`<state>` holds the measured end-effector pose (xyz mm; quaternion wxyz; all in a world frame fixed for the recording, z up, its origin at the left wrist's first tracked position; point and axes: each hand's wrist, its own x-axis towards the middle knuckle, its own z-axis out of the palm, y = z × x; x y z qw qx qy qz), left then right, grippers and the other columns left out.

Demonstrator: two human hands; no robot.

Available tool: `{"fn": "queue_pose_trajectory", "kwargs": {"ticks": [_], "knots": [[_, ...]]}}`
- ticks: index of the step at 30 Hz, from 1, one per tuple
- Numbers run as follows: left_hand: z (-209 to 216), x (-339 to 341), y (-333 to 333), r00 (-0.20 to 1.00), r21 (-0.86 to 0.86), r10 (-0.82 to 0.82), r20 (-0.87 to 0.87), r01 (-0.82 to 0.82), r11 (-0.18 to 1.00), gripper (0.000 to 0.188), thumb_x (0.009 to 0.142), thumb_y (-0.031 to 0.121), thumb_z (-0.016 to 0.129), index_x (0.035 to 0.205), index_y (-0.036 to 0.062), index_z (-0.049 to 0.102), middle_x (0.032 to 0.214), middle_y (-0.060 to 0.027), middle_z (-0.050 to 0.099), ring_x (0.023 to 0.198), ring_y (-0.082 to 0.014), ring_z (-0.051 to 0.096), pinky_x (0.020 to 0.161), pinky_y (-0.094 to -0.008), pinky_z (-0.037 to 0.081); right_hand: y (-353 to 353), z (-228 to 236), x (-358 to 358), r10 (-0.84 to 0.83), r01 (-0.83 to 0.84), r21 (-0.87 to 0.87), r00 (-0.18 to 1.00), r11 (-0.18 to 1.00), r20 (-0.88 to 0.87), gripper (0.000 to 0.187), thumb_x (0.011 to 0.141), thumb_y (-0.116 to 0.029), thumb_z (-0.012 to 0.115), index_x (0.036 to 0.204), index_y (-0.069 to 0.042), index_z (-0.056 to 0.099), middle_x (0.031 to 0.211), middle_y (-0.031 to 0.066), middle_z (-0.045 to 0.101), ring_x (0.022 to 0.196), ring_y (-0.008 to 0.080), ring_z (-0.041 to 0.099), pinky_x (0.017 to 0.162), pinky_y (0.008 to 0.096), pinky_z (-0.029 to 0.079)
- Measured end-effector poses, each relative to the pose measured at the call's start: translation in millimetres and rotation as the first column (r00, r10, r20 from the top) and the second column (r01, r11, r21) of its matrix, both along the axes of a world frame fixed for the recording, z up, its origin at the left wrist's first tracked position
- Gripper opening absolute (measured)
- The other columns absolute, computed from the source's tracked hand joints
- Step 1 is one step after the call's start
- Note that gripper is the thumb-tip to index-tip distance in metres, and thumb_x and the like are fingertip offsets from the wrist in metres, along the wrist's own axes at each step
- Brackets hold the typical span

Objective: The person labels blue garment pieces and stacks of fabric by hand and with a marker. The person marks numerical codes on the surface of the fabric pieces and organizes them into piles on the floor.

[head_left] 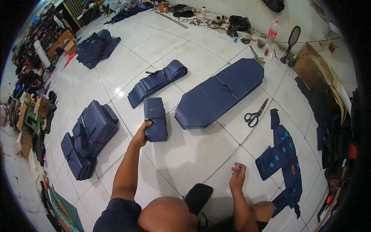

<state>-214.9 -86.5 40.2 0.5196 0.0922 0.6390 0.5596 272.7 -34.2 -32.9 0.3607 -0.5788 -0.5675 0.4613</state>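
My left hand is closed on the side of a small rectangular bundle of dark blue fabric pieces, tied round the middle with a dark strip. Over the tiles to the right, my right hand has its fingers curled together; what they hold, if anything, is too small to make out. Just beyond the held bundle lies a long strip bundle, tied and folded over at one end. A large eight-sided stack, bound with a strip, lies to its right. Black-handled scissors rest beside that stack.
Tied blue fabric stacks lie at left, and a loose fabric pile lies farther back. Cut fabric with bright blue patches spreads at right. A black object sits near my legs. A bottle and black racket stand along the wall.
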Motion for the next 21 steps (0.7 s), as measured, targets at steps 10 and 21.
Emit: {"fn": "queue_pose_trajectory", "kwargs": {"ticks": [10,21], "knots": [[27.5,-87.4,8.5,0.678,-0.546,-0.706,-0.204,0.52,0.657,0.074,0.082,0.065,0.059,0.138,0.0159,0.057,0.146,-0.0083,0.048,0.133,-0.0291,0.042,0.103,-0.0578,0.04,28.2,-8.1,-86.3,0.11,-0.334,0.359,0.846,0.872,0.521,0.024,0.094,-0.015,0.06,0.114,-0.005,0.053,0.133,0.0167,0.056,0.122,0.0356,0.051,0.103,0.0509,0.034],[-72.7,-377.4,241.3,0.486,-0.497,-0.564,-0.668,0.272,0.824,0.064,0.1,0.049,0.046,0.137,-0.003,0.053,0.133,-0.0155,0.059,0.131,-0.0278,0.047,0.115,-0.0375,0.03,43.7,-6.0,-94.0,0.196,-0.396,0.232,0.784,0.888,0.588,0.022,0.087,-0.025,0.069,0.1,-0.008,0.061,0.143,0.0132,0.051,0.133,0.0316,0.046,0.101,0.0505,0.037]]}}
